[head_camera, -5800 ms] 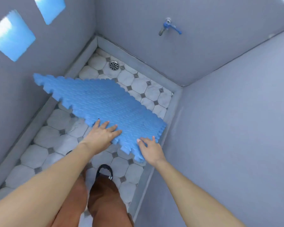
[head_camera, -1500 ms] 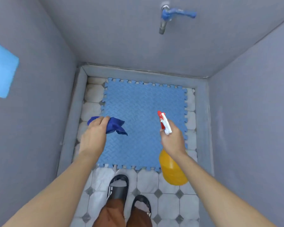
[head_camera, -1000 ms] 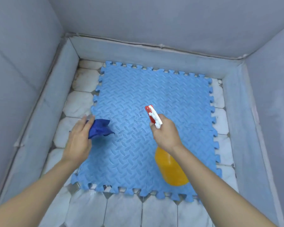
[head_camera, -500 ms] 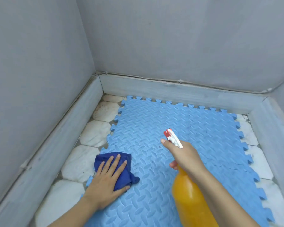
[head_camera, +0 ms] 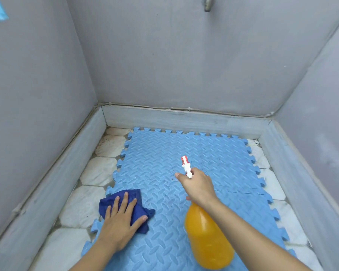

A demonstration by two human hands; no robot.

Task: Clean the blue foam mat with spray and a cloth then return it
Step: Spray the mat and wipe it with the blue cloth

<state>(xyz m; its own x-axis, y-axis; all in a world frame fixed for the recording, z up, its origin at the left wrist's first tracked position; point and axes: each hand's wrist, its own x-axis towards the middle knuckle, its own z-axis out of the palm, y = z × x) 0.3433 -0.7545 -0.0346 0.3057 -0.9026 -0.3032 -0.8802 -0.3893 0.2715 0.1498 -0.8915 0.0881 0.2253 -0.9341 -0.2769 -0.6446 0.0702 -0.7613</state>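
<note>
Head view, looking down: nearest the camera, the right hand (head_camera: 199, 185) has its grip clamped round the neck of an orange spray bottle (head_camera: 208, 239), fingers curled at the white and red spray head (head_camera: 186, 166), which points away toward the back wall. The bottle's body hangs below the wrist, held above the mat rather than resting on it. To the left, the left hand (head_camera: 119, 223) lies flat with fingers straight and spread — its grip apart, palm pressing a dark blue cloth (head_camera: 123, 207) down onto the near-left part of the blue foam mat (head_camera: 164, 159). The cloth is bunched, one corner sticking out to the right of the thumb, and its left edge reaches over the mat's toothed border.

The mat lies flat on the floor of white tiles (head_camera: 98, 174) and covers most of it; tiles show along its left and right sides. A few small dark specks dot the mat just left of the spray head.

Further off, a low grey curb (head_camera: 184, 118) rings the floor, with grey walls above — and a metal tap (head_camera: 207, 3) at the top edge.
</note>
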